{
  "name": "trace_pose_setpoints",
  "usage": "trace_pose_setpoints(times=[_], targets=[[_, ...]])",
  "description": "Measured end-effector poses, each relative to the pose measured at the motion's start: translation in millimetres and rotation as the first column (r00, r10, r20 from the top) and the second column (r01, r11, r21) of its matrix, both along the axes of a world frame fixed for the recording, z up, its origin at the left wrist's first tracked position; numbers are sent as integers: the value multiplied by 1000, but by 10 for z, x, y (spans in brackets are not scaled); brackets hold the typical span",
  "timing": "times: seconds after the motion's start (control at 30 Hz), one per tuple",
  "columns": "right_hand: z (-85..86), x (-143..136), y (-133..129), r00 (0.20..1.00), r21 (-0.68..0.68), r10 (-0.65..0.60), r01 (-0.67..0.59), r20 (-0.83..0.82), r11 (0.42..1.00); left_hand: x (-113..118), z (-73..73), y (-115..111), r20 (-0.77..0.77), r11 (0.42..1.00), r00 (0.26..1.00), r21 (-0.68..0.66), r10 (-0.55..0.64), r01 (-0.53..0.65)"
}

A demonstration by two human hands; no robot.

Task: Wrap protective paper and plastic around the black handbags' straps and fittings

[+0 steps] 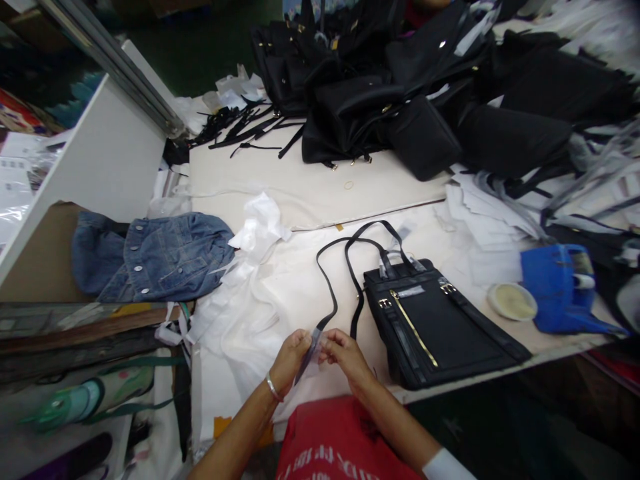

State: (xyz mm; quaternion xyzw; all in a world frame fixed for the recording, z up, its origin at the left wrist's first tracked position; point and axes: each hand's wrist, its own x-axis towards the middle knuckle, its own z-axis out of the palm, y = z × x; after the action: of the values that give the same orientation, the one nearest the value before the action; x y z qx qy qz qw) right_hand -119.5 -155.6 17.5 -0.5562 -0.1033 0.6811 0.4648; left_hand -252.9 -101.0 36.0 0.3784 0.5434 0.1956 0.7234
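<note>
Red cloth with white letters (325,453) is at the bottom middle of the frame. Just above it, the person's left hand (290,360) has its thumb and fingers pinched nearly closed on a long black strap (334,307). The right hand (347,353) has bent fingers, almost closed, pinching clear wrap (317,339) on that strap. Whether the wrap is going on or coming off, nobody can tell. The black bag (450,333) lies flat at the right of the middle, handle up, with clear bits by its handle and zip. More black bags (350,107) sit heaped at the top.
</note>
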Motion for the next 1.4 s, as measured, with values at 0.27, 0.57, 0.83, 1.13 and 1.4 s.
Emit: trace_pose_setpoints(times=[0.27, 0.57, 0.83, 1.13, 1.4], targets=[[-38, 76, -91, 991, 43, -97, 93, 94, 995, -92, -91, 127, -127, 991, 988, 111, 91, -77], [-21, 85, -86, 989, 38, -56, 51, 140, 998, -19, -28, 97, -339, 845, 914, 400, -223, 354], [-78, 114, -92, 938, 109, 47, -90, 344, 990, -73, -43, 123, -147, 858, 894, 252, -422, 447], [-51, 38, -179, 929, 74, -35, 8, 368, 997, -31, -79, 15, -77, 930, 946, 175, -315, 324], [-33, -59, -132, 900, 76, -87, 61, 427, 995, -47, -119, -127, -105, 952, 964, 167, -243, 258]])
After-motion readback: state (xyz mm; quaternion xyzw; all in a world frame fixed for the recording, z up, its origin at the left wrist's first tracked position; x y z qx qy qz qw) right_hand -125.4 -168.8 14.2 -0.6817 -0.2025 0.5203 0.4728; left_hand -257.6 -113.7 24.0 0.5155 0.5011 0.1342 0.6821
